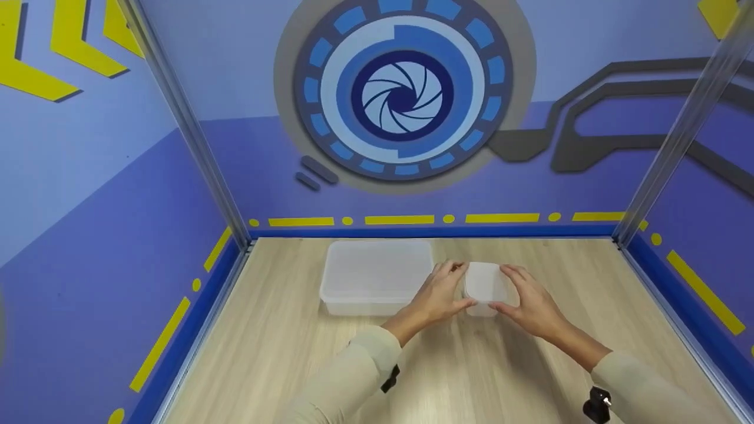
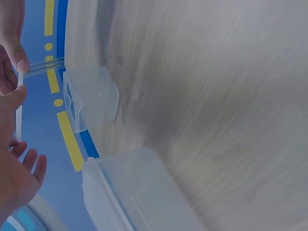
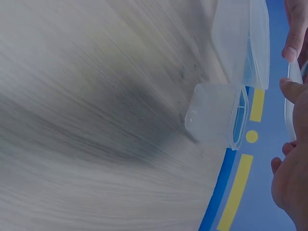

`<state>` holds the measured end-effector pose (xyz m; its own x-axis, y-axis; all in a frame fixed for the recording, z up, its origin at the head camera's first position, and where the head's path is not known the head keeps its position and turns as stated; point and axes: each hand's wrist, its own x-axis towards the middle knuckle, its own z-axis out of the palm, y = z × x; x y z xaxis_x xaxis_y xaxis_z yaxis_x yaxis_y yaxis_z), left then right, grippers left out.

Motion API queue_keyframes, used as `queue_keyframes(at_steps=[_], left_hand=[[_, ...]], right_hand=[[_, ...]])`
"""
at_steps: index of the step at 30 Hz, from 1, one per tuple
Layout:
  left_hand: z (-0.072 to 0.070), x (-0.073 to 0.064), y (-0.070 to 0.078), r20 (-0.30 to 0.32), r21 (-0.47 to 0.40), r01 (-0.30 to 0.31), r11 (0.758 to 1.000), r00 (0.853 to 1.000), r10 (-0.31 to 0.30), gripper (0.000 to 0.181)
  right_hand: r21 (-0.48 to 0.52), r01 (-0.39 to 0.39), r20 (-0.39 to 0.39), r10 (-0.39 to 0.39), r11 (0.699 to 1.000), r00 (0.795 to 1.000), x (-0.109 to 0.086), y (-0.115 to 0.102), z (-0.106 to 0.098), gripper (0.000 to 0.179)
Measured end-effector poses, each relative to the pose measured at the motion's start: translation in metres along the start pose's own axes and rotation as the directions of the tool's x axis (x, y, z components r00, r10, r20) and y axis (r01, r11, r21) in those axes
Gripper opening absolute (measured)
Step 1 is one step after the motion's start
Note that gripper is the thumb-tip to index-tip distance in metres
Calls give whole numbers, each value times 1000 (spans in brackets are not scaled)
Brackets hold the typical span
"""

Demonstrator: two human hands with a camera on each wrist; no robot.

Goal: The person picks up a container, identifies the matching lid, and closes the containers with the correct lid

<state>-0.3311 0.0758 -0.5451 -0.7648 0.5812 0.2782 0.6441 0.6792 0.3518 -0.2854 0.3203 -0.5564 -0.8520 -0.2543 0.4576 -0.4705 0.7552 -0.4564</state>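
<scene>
Between my two hands I hold a small white square lid (image 1: 484, 281) level by its edges. My left hand (image 1: 439, 295) pinches its left side with thumb and fingers; my right hand (image 1: 530, 303) grips the right side the same way. Underneath, a small clear plastic container (image 2: 96, 94) stands upright on the table, its top uncovered. Both wrist views show a gap between the lid (image 3: 288, 113) and the container's rim. From the head view the lid covers most of the container.
A larger translucent lidded box (image 1: 377, 274) stands left of the small container, close to my left hand. The wooden table (image 1: 265, 347) ends at a blue patterned wall (image 1: 247, 159) behind, with metal posts (image 1: 194, 129) at the corners.
</scene>
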Motion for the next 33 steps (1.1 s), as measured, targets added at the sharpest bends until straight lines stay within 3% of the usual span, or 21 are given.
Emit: queue_keyframes(at_steps=[9,17,33], left_hand=[[10,9,2,-2,0,73,997,997,-73,81],[19,17,6,-32,20,101,995,994,-100,78],[27,31,3,16,1,177,984,984,-177,74]], right_hand=[[-21,0,14,1,1000,1000,7,12,1,80],[-39,-22,42,23,999,999,12,21,3,80],[45,-113,94,109,993,990,22,31,9,76]])
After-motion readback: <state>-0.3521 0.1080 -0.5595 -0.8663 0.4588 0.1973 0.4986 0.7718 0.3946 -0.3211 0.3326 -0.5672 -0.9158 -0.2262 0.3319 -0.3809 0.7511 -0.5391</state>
